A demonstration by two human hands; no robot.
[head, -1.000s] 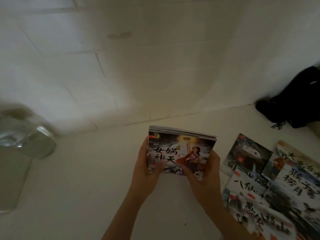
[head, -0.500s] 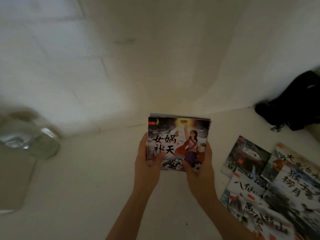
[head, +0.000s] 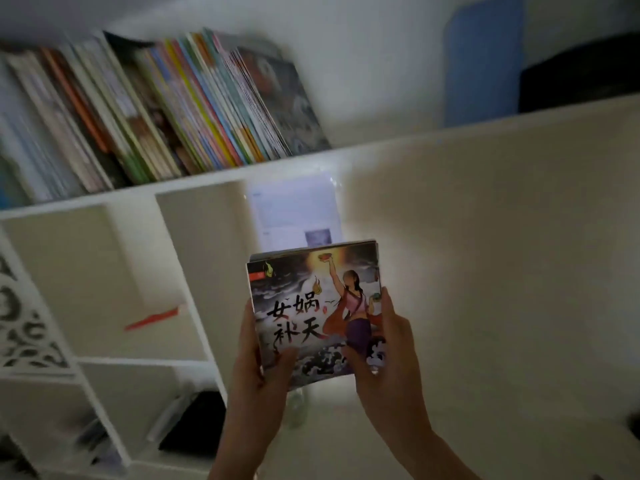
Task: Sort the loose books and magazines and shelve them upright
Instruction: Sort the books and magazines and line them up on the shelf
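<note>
I hold a small stack of thin picture books (head: 313, 306) up in front of a white shelf unit (head: 242, 171). The top cover shows a dark stormy scene, a figure raising a bowl, and black brush characters. My left hand (head: 258, 368) grips the stack's lower left edge, thumb on the cover. My right hand (head: 388, 358) grips the lower right edge, thumb on the cover too. On the top shelf a row of thin colourful books (head: 166, 109) leans to the left, with free shelf room to its right.
Below the top shelf are open white cubbies; one holds a red flat item (head: 152, 318), another a printed sheet (head: 294, 213). A dark object (head: 194, 424) sits in a lower cubby. A blue panel (head: 483, 57) and a black item (head: 578, 77) stand at the upper right.
The view has swung up from the white surface with loose books to the shelf unit. Both hands have lifted the stack with it, grips unchanged.
</note>
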